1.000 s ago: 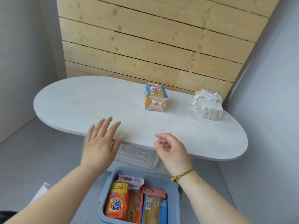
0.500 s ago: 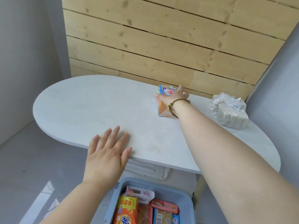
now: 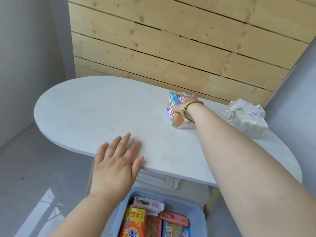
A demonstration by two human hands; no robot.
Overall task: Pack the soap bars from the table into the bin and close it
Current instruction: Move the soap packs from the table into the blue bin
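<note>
A person's right hand (image 3: 183, 106) is closing around a wrapped soap bar (image 3: 176, 108) at the far side of the oval white surface (image 3: 95, 113), the fingers curling over its top while the pack is tilting on its lower edge, which is touching the surface. A braided bracelet (image 3: 187, 112) is circling the wrist. The left hand (image 3: 114, 165) is lying flat and spread wide, holding nothing, its fingers resting on the near edge of the surface. A second soap bar, pale and loosely wrapped in crinkled white paper (image 3: 248, 117), is sitting well to the right, near the wall. Below the near edge, the open blue bin (image 3: 195, 209) is standing on the floor, already holding several packed soaps, among them an orange pack (image 3: 135, 223) at the left and a pink one (image 3: 174, 218) toward the back
</note>
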